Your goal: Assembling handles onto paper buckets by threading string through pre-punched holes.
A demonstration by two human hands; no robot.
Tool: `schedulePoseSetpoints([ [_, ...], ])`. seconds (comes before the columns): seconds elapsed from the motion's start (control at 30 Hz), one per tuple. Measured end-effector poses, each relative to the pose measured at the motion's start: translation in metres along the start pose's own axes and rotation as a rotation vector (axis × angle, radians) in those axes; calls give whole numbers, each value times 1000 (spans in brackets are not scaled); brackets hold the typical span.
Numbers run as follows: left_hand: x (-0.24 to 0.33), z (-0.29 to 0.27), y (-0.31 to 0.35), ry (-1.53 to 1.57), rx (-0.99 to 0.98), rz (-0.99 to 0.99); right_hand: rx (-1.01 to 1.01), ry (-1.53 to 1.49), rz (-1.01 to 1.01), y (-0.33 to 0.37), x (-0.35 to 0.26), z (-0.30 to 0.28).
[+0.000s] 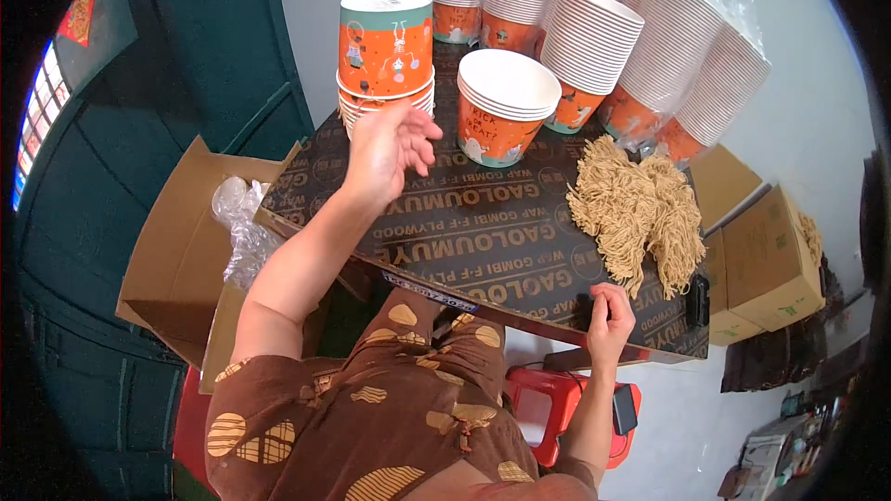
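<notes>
My left hand [382,150] is raised over the far left of the table, fingers loosely apart and holding nothing. Just behind it stands a stack of orange paper cups [385,51], bottoms up, partly hidden by the hand. To its right, a short nest of upright orange paper cups [506,116] shows a white inside. My right hand [610,320] rests at the near right table edge with its fingers curled; whether they hold something is hidden. Two bundles of tan yarn-like cords [640,209] lie beyond that hand.
Tall stacks of paper cups [668,56], some in clear plastic, line the back of the dark printed plywood tabletop [455,264]. An open cardboard box [176,260] with clear plastic wrap stands left. More cartons [766,260] are at right, and a red stool [538,399] stands below.
</notes>
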State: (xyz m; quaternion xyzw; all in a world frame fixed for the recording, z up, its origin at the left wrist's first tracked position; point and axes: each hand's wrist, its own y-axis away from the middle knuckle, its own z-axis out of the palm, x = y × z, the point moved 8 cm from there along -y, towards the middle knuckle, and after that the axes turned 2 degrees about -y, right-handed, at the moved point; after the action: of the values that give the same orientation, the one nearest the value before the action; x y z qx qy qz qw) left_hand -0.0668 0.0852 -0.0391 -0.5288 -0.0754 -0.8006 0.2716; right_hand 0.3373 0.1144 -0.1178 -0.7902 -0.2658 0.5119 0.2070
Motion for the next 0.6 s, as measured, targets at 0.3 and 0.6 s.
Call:
schedulePoseSetpoints([
  [0.3, 148, 4, -25, -962, 222, 1159, 5, -31, 26, -1, 3, -3],
  [0.6, 96, 0, -72, -1785, 138, 844, 0, -34, 32, -1, 6, -2],
])
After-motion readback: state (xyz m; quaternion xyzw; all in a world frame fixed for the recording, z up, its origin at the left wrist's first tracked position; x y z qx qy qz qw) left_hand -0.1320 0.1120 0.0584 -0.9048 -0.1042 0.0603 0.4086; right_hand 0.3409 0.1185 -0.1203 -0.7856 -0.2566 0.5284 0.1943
